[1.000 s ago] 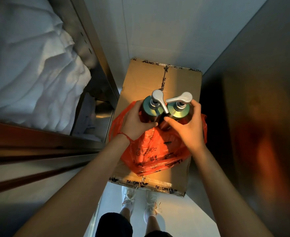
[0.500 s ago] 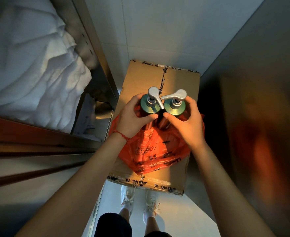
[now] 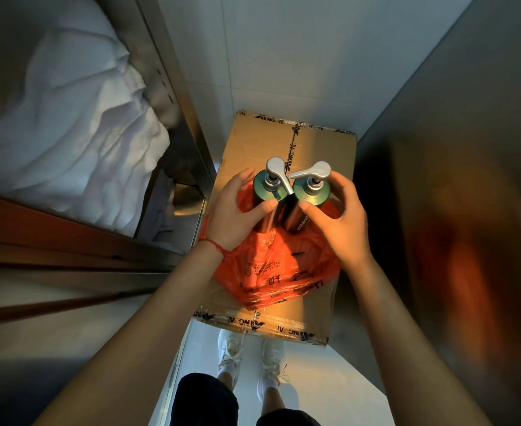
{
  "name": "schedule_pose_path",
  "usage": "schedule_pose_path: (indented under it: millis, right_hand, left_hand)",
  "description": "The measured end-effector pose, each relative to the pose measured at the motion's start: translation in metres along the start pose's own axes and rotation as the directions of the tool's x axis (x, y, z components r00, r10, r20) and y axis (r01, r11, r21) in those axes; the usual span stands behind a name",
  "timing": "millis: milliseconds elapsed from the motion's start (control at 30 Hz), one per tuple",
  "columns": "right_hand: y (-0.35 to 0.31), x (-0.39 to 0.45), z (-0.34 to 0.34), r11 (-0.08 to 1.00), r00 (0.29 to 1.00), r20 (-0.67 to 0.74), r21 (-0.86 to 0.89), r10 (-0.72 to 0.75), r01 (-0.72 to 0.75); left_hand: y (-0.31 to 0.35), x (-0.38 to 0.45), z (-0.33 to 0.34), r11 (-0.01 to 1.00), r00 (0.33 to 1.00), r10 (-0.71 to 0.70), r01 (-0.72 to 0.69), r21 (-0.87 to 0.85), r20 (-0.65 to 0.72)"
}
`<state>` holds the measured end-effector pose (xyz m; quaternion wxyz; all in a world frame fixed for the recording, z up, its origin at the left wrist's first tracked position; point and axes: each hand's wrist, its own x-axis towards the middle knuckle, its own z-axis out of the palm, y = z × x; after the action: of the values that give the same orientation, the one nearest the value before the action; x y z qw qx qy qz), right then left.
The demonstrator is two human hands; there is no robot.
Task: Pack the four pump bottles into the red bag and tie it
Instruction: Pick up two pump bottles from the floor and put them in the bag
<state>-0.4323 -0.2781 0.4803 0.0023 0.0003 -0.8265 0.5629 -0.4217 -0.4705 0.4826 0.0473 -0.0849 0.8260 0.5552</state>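
- Cardboard box [image 3: 320, 149]: taped, printed lettering on the tape; centre of the frame, standing on pale floor. Serves as the work surface.
- White bedding [image 3: 68, 133]: crumpled heap, upper left of the frame; no part in the task.
- Red bag [image 3: 271, 269]: thin printed plastic, lying crumpled on the box, centre of the frame, its mouth towards the bottles. Untied; handles not gathered.
- Left hand [image 3: 234, 210]: fingers curled part-way round the left pump bottle, thumb across its front, holding it.
- Right hand [image 3: 339, 222]: fingers wrapped round the far side of the right pump bottle, thumb on its front, holding it.
- Left pump bottle [image 3: 268, 192]: green body, silver pump head; upright, upper centre, lower part sunk among the bag's folds. Touching its neighbour.
- Right pump bottle [image 3: 311, 192]: same make, nozzle turned left. Whether either base is fully inside the bag cannot be told.
- Status, as judged: two bottles going in together; no others in view, nor any visible inside the bag. Remaining: seat this pair, add the rest, tie.
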Motion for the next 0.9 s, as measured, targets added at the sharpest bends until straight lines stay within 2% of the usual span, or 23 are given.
schedule_pose_path:
  millis: [67,167,300,467,533,667,767,900]
  right_hand:
    - [-0.003,-0.008,-0.005,0.999,0.999,-0.025,0.000,0.035,-0.035]
    - [-0.010,-0.026,-0.012,0.995,0.997,-0.069,-0.085,0.041,-0.047]
    - [-0.021,-0.053,-0.022,0.976,0.995,-0.088,-0.216,-0.038,0.018]
    - [-0.039,-0.093,-0.037,0.938,0.997,-0.037,-0.343,-0.063,0.046]
    - [-0.047,-0.109,-0.042,0.920,0.998,-0.008,-0.389,-0.055,0.048]
    - [-0.064,-0.146,-0.046,0.909,1.000,-0.016,-0.417,-0.018,0.010]
    - [-0.071,-0.177,-0.048,0.879,1.000,-0.015,-0.477,0.014,-0.019]
    - [-0.078,-0.218,-0.052,0.856,0.991,-0.108,-0.502,0.080,-0.124]
  left_hand:
    - [0.004,-0.007,-0.003,0.997,0.999,0.002,0.001,0.077,-0.047]
    - [0.010,-0.025,-0.006,0.979,0.991,0.078,-0.056,0.194,-0.107]
    - [0.015,-0.055,-0.013,0.897,0.979,0.197,-0.157,0.413,-0.056]
    - [0.026,-0.096,-0.026,0.770,0.972,0.232,-0.169,0.615,-0.024]
    - [0.037,-0.111,-0.030,0.731,0.958,0.287,-0.213,0.648,-0.009]
    - [0.049,-0.138,-0.033,0.735,0.941,0.338,-0.281,0.616,0.027]
    - [0.050,-0.153,-0.032,0.712,0.942,0.309,-0.322,0.625,0.133]
    - [0.050,-0.171,-0.032,0.654,0.908,0.316,-0.419,0.630,0.276]
